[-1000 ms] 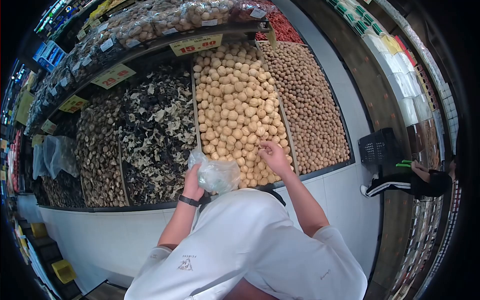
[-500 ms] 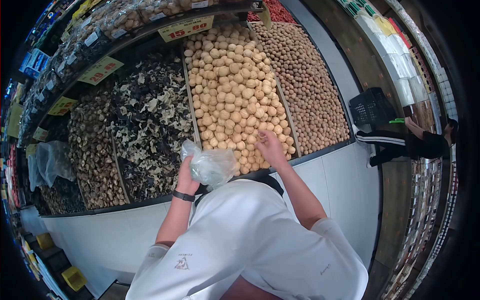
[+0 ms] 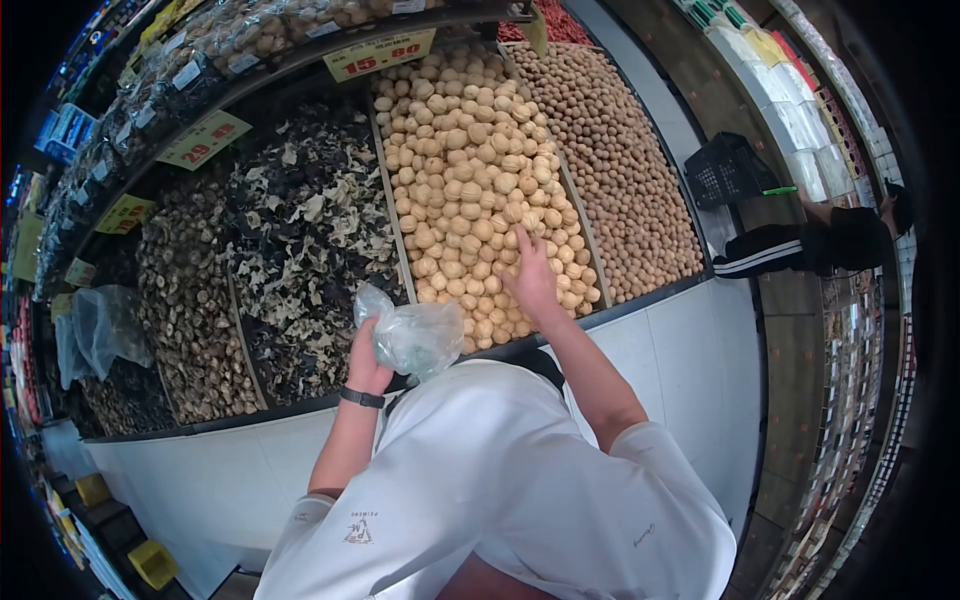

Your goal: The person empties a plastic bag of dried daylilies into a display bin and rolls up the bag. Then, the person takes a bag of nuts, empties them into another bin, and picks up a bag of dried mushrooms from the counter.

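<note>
My left hand (image 3: 368, 358) grips a clear plastic bag (image 3: 418, 338) by its left side, in front of the bins. The bag looks crumpled, and what is inside it cannot be made out. Over the lower part of a bin of pale, round walnuts (image 3: 468, 190), my right hand (image 3: 533, 277) reaches with its fingers spread, fingertips at the nuts, none held. A bin of smaller brown round nuts or fruits (image 3: 615, 170) lies to the right. Dried black fungus (image 3: 310, 235) fills the bin on the left.
Dried mushrooms (image 3: 190, 300) lie farther left, near hanging plastic bags (image 3: 108, 328). Price signs (image 3: 380, 54) hang from the shelf above. At the right, a person in black (image 3: 800, 245) is near a dark basket (image 3: 728, 170). Yellow containers (image 3: 152, 564) stand at the lower left.
My right hand has opened from a pinch and spread its fingers over the walnuts. The bag in my left hand has shifted slightly left. The other person and the basket have shifted in view.
</note>
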`<state>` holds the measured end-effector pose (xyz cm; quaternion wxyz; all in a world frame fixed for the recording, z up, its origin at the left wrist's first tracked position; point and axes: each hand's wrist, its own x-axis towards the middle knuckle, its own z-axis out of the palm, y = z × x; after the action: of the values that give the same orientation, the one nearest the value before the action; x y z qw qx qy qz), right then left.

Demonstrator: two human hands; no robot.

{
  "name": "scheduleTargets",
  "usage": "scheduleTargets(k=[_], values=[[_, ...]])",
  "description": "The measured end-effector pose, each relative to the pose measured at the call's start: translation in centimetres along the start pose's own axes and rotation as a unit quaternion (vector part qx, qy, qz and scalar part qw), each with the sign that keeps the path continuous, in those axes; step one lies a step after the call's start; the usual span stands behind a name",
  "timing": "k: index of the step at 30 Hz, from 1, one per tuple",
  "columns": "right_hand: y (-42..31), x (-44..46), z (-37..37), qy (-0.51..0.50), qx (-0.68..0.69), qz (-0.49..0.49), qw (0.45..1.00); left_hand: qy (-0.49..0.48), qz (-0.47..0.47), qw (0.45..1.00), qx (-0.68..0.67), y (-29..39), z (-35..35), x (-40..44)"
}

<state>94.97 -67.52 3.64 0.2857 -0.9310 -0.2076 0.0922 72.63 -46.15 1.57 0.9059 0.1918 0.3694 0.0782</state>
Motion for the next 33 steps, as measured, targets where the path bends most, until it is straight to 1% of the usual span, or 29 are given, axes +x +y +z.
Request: scheduleTargets(k=[7,10,12,13,16,18,22,24,25,27,28,30,31,33], values=[[0.5,0.1,0.0,0.004,-0.023,-0.019,1.0,-0.007,-0.007,1.0,-0.009,0.3,-0.9,0.4],[0.4,0.1,0.1,0.017,-0.036,-0.045,0.998,-0.007,-0.01,1.0,-0.011,0.3,-1.1,0.6],[-0.1,0.0,-0.5,-0.023,-0.043,-0.045,0.998,-0.003,-0.007,1.0,-0.006,0.3,-0.8,0.6],[0.0,0.0,-0.5,-0.023,-0.042,-0.046,0.998,-0.002,-0.005,1.0,-0.006,0.3,-0.5,0.5],[0.0,0.1,-0.4,-0.03,-0.05,-0.085,0.995,0.005,0.006,1.0,-0.007,0.0,0.1,0.4],[-0.2,-0.1,-0.7,-0.047,-0.066,-0.133,0.988,0.011,0.015,1.0,-0.008,-0.1,0.5,0.2],[-0.4,-0.9,-1.3,-0.053,-0.072,-0.158,0.983,0.024,0.018,1.0,-0.005,-0.6,0.9,-0.3],[-0.6,-1.4,-1.5,-0.057,-0.07,-0.207,0.974,0.025,0.018,1.0,-0.006,-0.9,1.0,-0.3],[-0.3,-1.5,-1.2,-0.058,-0.069,-0.208,0.974,0.024,0.019,0.999,-0.014,-1.1,1.1,-0.3],[0.1,-1.7,-0.8,-0.115,-0.119,-0.245,0.955,0.023,0.022,0.999,-0.021,-1.6,0.9,-0.4],[0.0,-2.0,-1.0,-0.114,-0.118,-0.247,0.955,0.018,0.024,0.999,-0.023,-1.9,0.6,-0.2],[-0.5,-2.5,-1.7,-0.144,-0.111,-0.292,0.939,0.011,0.029,0.999,-0.024,-2.4,0.5,0.1],[-0.6,-2.4,-1.6,-0.142,-0.111,-0.294,0.939,0.014,0.026,0.999,-0.027,-2.7,0.4,0.3],[-0.5,-2.3,-1.3,-0.2,-0.079,-0.312,0.926,0.017,0.025,0.999,-0.03,-3.2,0.3,0.4]])
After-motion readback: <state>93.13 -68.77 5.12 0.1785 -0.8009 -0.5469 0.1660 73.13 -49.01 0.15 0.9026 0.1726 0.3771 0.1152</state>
